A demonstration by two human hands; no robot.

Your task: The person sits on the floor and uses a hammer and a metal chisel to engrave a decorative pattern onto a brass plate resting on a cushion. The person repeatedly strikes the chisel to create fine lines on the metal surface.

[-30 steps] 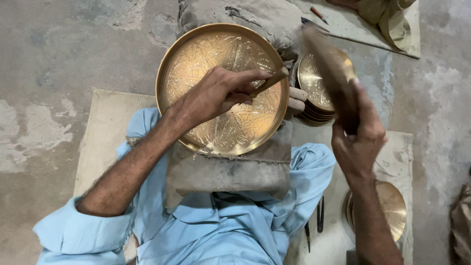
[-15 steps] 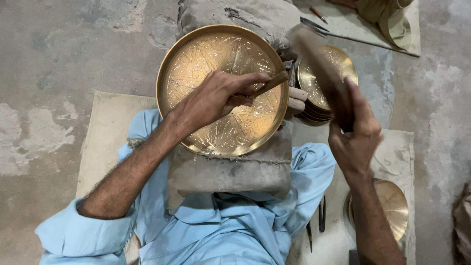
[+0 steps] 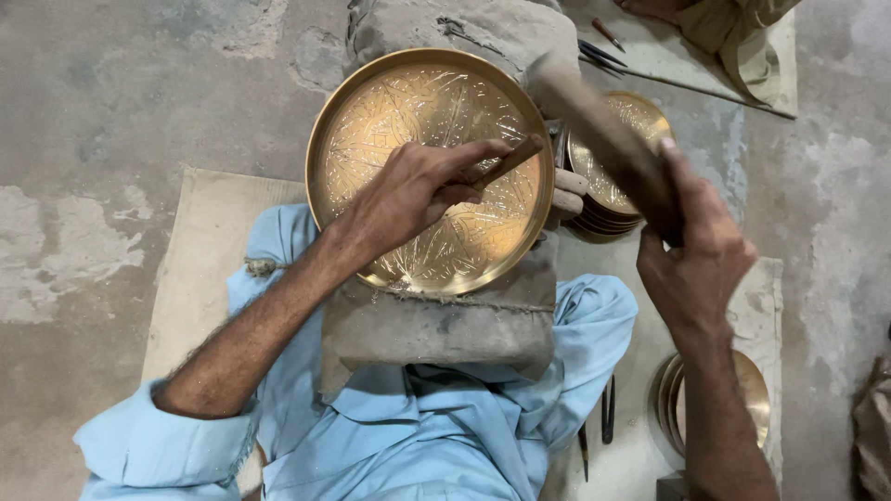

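On the padded block (image 3: 436,325) across the lap I see the engraved brass tray (image 3: 371,139) resting flat, left hand (image 3: 408,190) pinching a chisel (image 3: 509,161) tip-down on it, right hand (image 3: 696,260) fisted round a raised wooden mallet (image 3: 603,139).

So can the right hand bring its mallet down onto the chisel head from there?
Probably yes. The right hand holds the mallet raised just beside the chisel, which the left hand steadies on the brass tray; nothing lies between them.
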